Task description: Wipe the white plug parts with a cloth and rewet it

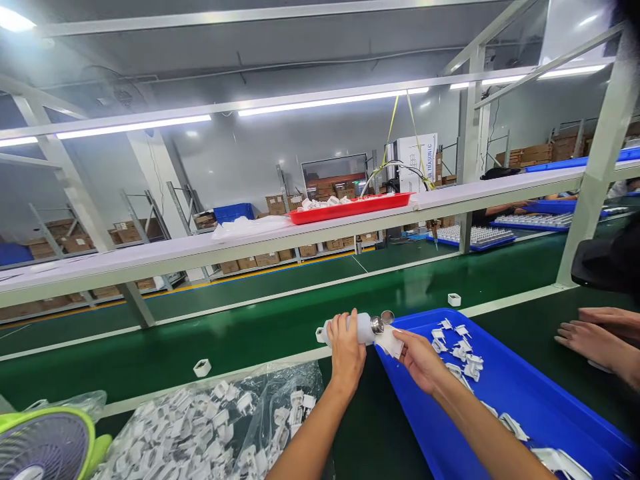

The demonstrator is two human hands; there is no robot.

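My left hand grips a white plastic bottle around its body, with a steel neck pointing right. A round metal lid stands just beyond the neck, and I cannot tell if it is attached. My right hand pinches a white cloth or wipe against the bottle's neck. Both hands are above the near rim of a blue plastic tray holding several white plastic parts.
A clear plastic bag full of white parts lies at the lower left, beside a green fan. A co-worker's hands rest at the right. Small white parts sit on the green conveyor belt. A red tray stands on the shelf beyond.
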